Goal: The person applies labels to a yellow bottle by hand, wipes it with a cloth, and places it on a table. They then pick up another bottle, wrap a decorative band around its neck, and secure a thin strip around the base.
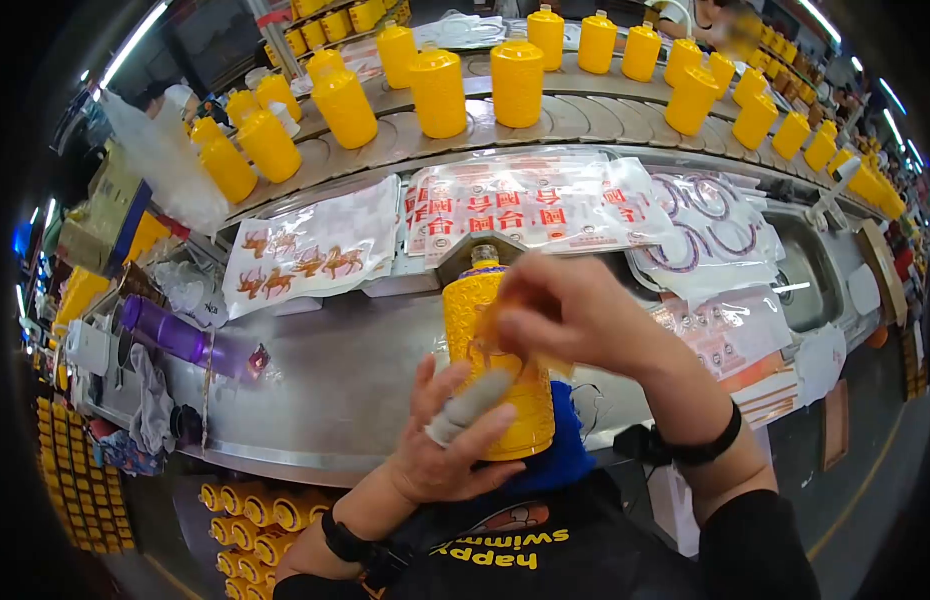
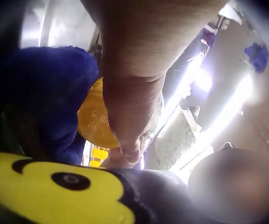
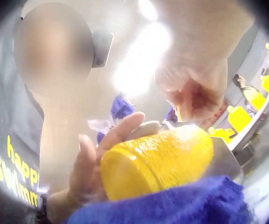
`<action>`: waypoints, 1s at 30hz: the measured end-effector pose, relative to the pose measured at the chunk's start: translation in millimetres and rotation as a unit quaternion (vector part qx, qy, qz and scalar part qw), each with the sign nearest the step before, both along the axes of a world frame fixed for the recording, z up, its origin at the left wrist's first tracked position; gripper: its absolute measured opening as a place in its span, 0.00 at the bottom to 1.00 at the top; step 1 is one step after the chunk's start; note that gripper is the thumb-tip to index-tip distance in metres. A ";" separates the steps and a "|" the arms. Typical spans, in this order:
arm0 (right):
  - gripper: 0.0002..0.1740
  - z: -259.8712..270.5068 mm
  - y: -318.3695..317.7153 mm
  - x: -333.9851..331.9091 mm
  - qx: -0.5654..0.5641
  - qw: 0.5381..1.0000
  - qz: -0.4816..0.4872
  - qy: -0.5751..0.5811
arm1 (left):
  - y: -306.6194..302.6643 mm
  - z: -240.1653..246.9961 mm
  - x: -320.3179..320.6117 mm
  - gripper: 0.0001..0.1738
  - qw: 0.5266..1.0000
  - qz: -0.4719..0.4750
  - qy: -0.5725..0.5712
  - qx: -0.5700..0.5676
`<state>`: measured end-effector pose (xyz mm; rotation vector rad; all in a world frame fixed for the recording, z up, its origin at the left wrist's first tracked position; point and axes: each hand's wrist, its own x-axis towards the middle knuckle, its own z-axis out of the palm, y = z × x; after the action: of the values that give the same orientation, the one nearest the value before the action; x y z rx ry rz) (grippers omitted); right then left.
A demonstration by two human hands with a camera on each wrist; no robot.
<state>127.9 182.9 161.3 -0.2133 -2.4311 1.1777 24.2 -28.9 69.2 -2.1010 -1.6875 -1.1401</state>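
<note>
Dark apron [image 1: 505, 555] with yellow lettering lies below both grips. Steel desk [image 1: 345, 370] extends beyond them, and printed bags [image 1: 525, 210] lie past the grips on its far edge. Yellow bottle [image 1: 463, 320] is upright, clasped round its lower body by the left grip [image 1: 450, 440]. Blue cloth [image 1: 563, 445] sits under the bottle, just beside that grip. Right grip [image 1: 565, 310] is blurred, fingers bunched at the bottle's upper side; whether it grasps anything, cannot tell.

Head downward; wrist views near bottle [image 1: 467, 315]
</note>
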 end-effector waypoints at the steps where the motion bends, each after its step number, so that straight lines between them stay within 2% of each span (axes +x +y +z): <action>1: 0.09 0.0 7.9 -12.7 0.097 0.994 -0.042 0.029 | -1.1 -4.9 0.1 0.53 0.999 0.045 -0.029 0.011; 2: 0.09 0.7 11.6 -20.5 0.194 0.976 -0.083 0.059 | -2.1 -5.2 1.4 0.55 0.995 0.059 -0.079 -0.024; 3: 0.09 7.3 11.1 -23.3 0.193 0.978 -0.055 0.064 | -1.7 -5.4 2.0 0.57 0.987 0.073 -0.129 -0.057; 4: 0.08 11.2 6.5 -24.8 0.148 0.989 0.000 0.033 | -2.0 -5.6 2.6 0.59 0.976 0.086 -0.181 -0.090; 5: 0.08 12.5 -1.5 -24.3 0.100 0.994 0.052 0.001 | -1.5 -5.0 -1.0 0.62 0.976 0.056 -0.151 -0.145; 6: 0.07 12.5 -6.9 -24.6 0.052 0.993 0.101 -0.032 | -1.5 -4.6 -1.5 0.62 0.980 0.067 -0.132 -0.135; 7: 0.06 11.6 -8.2 -26.6 0.038 0.999 -0.003 -0.009 | -1.5 -3.4 -1.2 0.62 0.983 0.076 -0.114 -0.126; 8: 0.06 6.9 -1.3 -31.4 0.280 0.946 -0.094 0.135 | -1.8 -2.1 -1.0 0.63 0.985 0.085 -0.095 -0.117; 10: 0.08 6.6 -9.6 -10.5 0.406 0.906 -0.036 0.112 | -1.8 0.6 -3.0 0.63 0.989 0.076 -0.074 -0.105; 11: 0.11 -4.8 -25.2 -1.2 0.384 0.913 0.008 0.141 | -1.4 0.6 -2.9 0.63 0.990 0.075 -0.075 -0.097; 12: 0.09 4.1 -42.8 13.4 0.321 0.938 0.084 0.100 | -0.3 -0.1 -3.1 0.62 0.990 0.074 -0.076 -0.089; 14: 0.08 5.5 -47.0 24.3 0.081 0.975 0.196 0.067 | -0.5 -2.9 -0.7 0.63 0.990 0.079 -0.054 -0.102; 15: 0.08 -0.4 -43.3 28.0 0.024 0.995 0.094 0.032 | -1.0 -3.6 1.0 0.63 0.990 0.081 -0.041 -0.108; 16: 0.08 -12.1 -36.1 28.0 -0.031 0.999 -0.009 -0.002 | -0.3 -3.6 2.9 0.63 0.989 0.077 -0.077 -0.104; 17: 0.09 -47.2 -23.1 21.0 -0.076 0.981 -0.132 0.122 | 1.3 -3.4 4.9 0.63 0.986 0.070 -0.113 -0.101; 18: 0.09 -39.9 -23.1 26.2 -0.081 0.973 -0.196 0.093 | 3.4 -3.2 5.8 0.63 0.982 0.064 -0.148 -0.096; 20: 0.09 -45.2 -33.9 27.4 -0.134 0.970 -0.142 0.146 | 5.3 -2.8 5.4 0.65 0.986 0.066 -0.125 -0.091; 23: 0.11 -43.1 -31.4 28.9 0.106 0.963 -0.179 0.169 | 5.3 -0.7 3.9 0.67 0.989 0.052 -0.103 -0.093; 26: 0.13 -30.8 -42.2 41.9 0.252 0.951 -0.029 0.176 | 5.4 1.9 2.4 0.65 0.992 0.054 -0.085 -0.071; 27: 0.13 -25.0 -47.9 47.0 0.176 0.971 0.042 0.157 | 7.8 1.9 3.4 0.64 0.995 0.066 -0.064 -0.048; 30: 0.13 -30.5 -38.5 57.9 -0.069 0.990 0.032 0.118 | 11.3 3.8 2.6 0.61 0.997 0.072 -0.028 -0.027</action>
<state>185.8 144.4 130.8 -0.0353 -2.1681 1.3213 26.8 -17.6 73.0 -1.9579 -1.8807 -1.1317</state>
